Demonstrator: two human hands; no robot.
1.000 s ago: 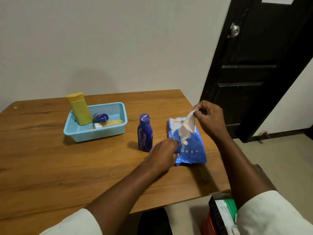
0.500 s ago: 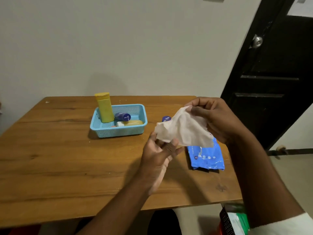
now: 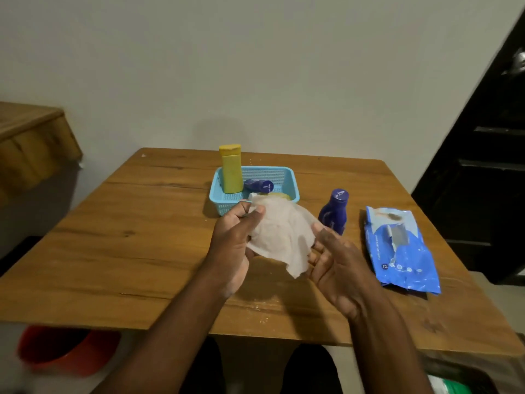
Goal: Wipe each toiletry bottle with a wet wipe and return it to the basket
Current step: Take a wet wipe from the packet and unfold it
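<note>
A white wet wipe (image 3: 279,236) hangs spread out above the table between both hands. My left hand (image 3: 233,243) pinches its upper left corner with thumb and fingers. My right hand (image 3: 335,263) lies palm-up with straight fingers under the wipe's right edge. A dark blue bottle (image 3: 334,210) stands upright on the table just beyond my right hand. The light blue basket (image 3: 292,183) behind the wipe holds an upright yellow bottle (image 3: 231,173), a small blue bottle (image 3: 258,185) lying down and a pale yellow item partly hidden by the wipe.
A blue wet-wipe pack (image 3: 400,248) lies open on the wooden table (image 3: 136,245) at the right. A black door (image 3: 488,166) stands to the right. A red bucket (image 3: 65,351) sits on the floor at lower left, wooden furniture (image 3: 31,143) at far left.
The wipe came fully out of the pack and got spread between both hands. My left hand left the pack and took the wipe's corner; my right hand went from pinching it to lying flat under it. The view swung left.
</note>
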